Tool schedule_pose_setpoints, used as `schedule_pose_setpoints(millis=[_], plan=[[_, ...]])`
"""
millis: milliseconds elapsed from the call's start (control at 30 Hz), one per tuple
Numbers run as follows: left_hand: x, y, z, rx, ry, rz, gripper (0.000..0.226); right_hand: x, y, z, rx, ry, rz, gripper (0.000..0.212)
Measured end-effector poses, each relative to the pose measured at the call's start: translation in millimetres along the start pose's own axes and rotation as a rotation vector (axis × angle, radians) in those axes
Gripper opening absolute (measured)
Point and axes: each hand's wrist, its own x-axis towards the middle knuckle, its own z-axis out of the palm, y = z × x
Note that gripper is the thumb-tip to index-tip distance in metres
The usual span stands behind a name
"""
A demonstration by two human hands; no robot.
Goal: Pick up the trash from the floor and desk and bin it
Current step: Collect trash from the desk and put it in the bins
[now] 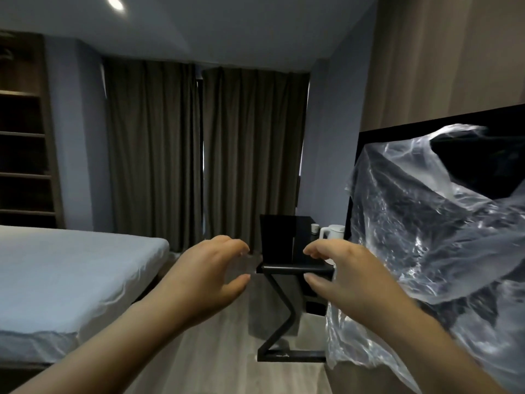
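Both of my arms reach forward at chest height. My left hand [210, 277] is open and holds nothing, its fingers curved and apart. My right hand [349, 277] has thumb and forefinger apart; its far fingers are hidden. A large clear plastic bag [426, 237] billows in the air right behind and to the right of that hand, touching its far side. Whether the hidden fingers grip the bag is unclear. No loose trash shows on the wooden floor [227, 365].
A black Z-legged chair [284, 314] stands straight ahead at a dark desk with a white kettle [331, 231] and a small cup [314, 228]. A bed [71, 268] fills the left. A black TV screen [483, 160] is on the right wall. Dark curtains [204, 152] hang behind.
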Motion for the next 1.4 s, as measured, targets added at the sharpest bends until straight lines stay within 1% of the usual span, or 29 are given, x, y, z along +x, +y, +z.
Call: schedule_pose_setpoints(millis=[200,367,500,633,900,1167,1400], plan=[[68.2,-89.2,37.5,0.004,0.0,0.029,0.044,92.5,7.7,61.3,-0.013,-0.005,0.008,0.036],[125.2,-171.2,64.3,0.013,-0.044,0.077,0.046,182.6,3.8,109.2,-0.058,-0.031,0.016,0.036],[169.5,-235.3,90.9,0.004,-0.055,0.079,0.047,247.6,12.2,147.1,-0.077,-0.034,0.042,0.037],[214.2,-281.4,124.2,-0.044,-0.065,0.066,0.046,304.4,29.9,187.0,-0.083,-0.049,0.058,0.037],[324.7,-359.5,206.4,-0.065,-0.057,0.059,0.044,420.1,103.3,276.8,-0.057,-0.045,0.084,0.035],[453.2,-422.0,280.6,-0.067,-0.086,0.053,0.046,539.8,192.2,330.9,-0.053,-0.046,0.144,0.035],[543.3,-477.6,350.9,-0.121,-0.117,0.089,0.047,621.9,248.1,387.4,-0.074,-0.07,0.197,0.036]])
